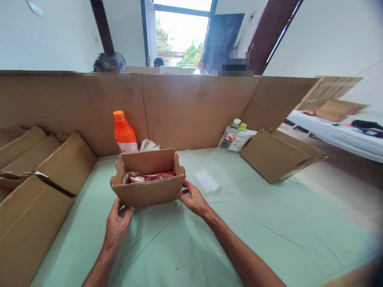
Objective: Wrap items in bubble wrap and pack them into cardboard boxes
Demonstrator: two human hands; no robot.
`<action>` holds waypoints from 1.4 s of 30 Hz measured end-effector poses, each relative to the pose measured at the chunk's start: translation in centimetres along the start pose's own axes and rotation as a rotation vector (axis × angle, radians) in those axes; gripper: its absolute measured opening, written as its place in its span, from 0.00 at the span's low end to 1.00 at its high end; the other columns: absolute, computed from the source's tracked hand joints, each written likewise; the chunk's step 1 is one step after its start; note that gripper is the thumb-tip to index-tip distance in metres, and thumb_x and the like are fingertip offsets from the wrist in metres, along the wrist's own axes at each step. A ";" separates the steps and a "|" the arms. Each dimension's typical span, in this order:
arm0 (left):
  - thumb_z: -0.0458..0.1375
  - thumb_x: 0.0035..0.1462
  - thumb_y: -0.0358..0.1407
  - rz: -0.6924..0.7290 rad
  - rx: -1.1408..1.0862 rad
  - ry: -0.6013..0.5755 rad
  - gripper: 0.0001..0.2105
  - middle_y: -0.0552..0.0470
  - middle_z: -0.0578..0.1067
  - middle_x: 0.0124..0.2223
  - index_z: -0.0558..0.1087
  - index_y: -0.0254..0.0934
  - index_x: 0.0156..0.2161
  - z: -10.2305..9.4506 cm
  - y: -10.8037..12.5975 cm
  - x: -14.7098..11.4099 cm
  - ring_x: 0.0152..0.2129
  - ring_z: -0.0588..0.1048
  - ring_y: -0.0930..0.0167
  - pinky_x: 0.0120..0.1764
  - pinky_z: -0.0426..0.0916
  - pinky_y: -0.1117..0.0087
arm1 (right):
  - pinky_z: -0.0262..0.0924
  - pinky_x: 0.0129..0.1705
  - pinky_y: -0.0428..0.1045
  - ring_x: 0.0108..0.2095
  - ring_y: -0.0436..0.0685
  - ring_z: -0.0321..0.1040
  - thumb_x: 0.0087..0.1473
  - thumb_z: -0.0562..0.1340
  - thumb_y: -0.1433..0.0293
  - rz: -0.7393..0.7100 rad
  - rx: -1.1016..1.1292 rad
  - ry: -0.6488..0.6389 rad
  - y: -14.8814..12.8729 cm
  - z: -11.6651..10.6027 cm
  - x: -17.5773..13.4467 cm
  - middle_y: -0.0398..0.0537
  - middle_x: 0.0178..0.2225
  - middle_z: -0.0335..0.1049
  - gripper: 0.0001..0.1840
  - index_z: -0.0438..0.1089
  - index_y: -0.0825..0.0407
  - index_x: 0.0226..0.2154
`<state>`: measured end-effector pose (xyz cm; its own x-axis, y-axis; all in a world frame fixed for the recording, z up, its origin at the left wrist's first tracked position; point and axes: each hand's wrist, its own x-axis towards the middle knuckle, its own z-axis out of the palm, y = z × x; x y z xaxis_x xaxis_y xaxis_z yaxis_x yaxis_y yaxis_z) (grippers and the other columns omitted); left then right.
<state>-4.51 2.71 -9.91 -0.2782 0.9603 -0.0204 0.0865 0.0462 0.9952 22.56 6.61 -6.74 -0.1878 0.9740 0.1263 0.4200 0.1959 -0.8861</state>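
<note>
A small open-topped cardboard box (149,194) stands on the pale green sheet in front of me. Red and white packets (149,177) lie inside it, partly hidden by the front wall. My left hand (117,219) grips the box's lower left corner, thumb at the front edge. At the right end, my right hand (193,198) holds the lower right corner between thumb and fingers. Just behind the box are an orange bottle (124,133) with an orange cap and some crumpled white tissue (149,145).
Cardboard boxes (36,207) crowd the left side. A tall cardboard panel (191,113) runs along the back. A clear water bottle (229,136), a white bottle with a green cap (239,139) and another cardboard box (272,155) are at right. A clear plastic piece (207,181) lies on the green sheet (254,235).
</note>
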 end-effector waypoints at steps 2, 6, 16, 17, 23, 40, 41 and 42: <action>0.62 0.47 0.45 -0.022 0.003 -0.013 0.28 0.45 0.75 0.50 0.67 0.37 0.53 -0.7 -0.2 -1.0 0.48 0.74 0.61 0.54 0.67 0.61 | 0.65 0.52 0.57 0.52 0.61 0.69 0.49 0.58 0.72 -0.061 -0.118 0.007 0.8 -0.7 -1.1 0.52 0.56 0.70 0.31 0.65 0.49 0.57; 0.64 0.46 0.47 -0.089 0.009 0.075 0.36 0.40 0.67 0.63 0.63 0.38 0.60 -2.1 -0.5 -3.2 0.58 0.68 0.57 0.58 0.64 0.55 | 0.51 0.62 0.64 0.62 0.68 0.57 0.45 0.63 0.71 -0.014 -0.515 0.247 3.6 -4.4 -1.4 0.56 0.61 0.64 0.27 0.72 0.50 0.51; 0.63 0.45 0.54 -0.048 0.142 -0.081 0.28 0.40 0.77 0.52 0.77 0.37 0.47 -1.4 -0.2 -9.9 0.49 0.75 0.55 0.53 0.70 0.54 | 0.66 0.37 0.50 0.35 0.58 0.71 0.59 0.55 0.53 0.097 -0.294 0.445 1.4 -12.6 -5.2 0.50 0.35 0.76 0.22 0.73 0.53 0.40; 0.63 0.47 0.52 0.023 0.173 -0.124 0.25 0.40 0.76 0.53 0.77 0.38 0.47 -0.9 0.8 -10.2 0.50 0.75 0.55 0.53 0.70 0.53 | 0.65 0.35 0.49 0.34 0.57 0.70 0.59 0.57 0.51 0.069 -0.190 0.397 -0.2 -12.8 -6.3 0.49 0.35 0.76 0.23 0.74 0.53 0.40; 0.63 0.53 0.42 0.417 0.230 -0.276 0.33 0.43 0.62 0.68 0.63 0.44 0.64 1.4 8.5 -11.1 0.65 0.59 0.56 0.64 0.56 0.50 | 0.64 0.31 0.50 0.30 0.56 0.68 0.52 0.67 0.49 -0.011 0.241 0.137 -10.4 -11.5 -10.9 0.48 0.32 0.75 0.22 0.76 0.51 0.38; 0.64 0.44 0.51 -0.480 -0.176 -0.252 0.34 0.45 0.72 0.44 0.66 0.34 0.54 -3.7 1.1 -14.9 0.35 0.76 0.66 0.30 0.72 0.67 | 0.66 0.46 0.55 0.43 0.60 0.72 0.54 0.63 0.55 0.146 -0.065 0.074 -2.8 -2.0 -7.7 0.53 0.45 0.77 0.20 0.75 0.52 0.42; 0.64 0.44 0.51 -0.463 -0.151 -0.241 0.34 0.43 0.71 0.47 0.66 0.34 0.54 -3.9 0.6 -15.1 0.37 0.76 0.64 0.31 0.73 0.66 | 0.66 0.46 0.55 0.42 0.60 0.72 0.55 0.61 0.55 0.128 -0.111 0.057 -2.4 -2.0 -8.4 0.53 0.44 0.77 0.20 0.75 0.51 0.43; 0.63 0.45 0.50 -0.433 -0.101 -0.248 0.33 0.42 0.71 0.48 0.67 0.34 0.54 -4.0 0.3 -15.3 0.38 0.76 0.64 0.31 0.73 0.65 | 0.66 0.46 0.55 0.42 0.60 0.73 0.56 0.61 0.55 0.101 -0.147 0.017 -2.1 -2.0 -9.1 0.52 0.44 0.77 0.20 0.75 0.51 0.43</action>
<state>-4.01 -13.01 -8.92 -0.0312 0.8959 -0.4431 -0.0823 0.4395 0.8945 25.13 -2.46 -5.15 -0.1236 0.9911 0.0487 0.5615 0.1103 -0.8201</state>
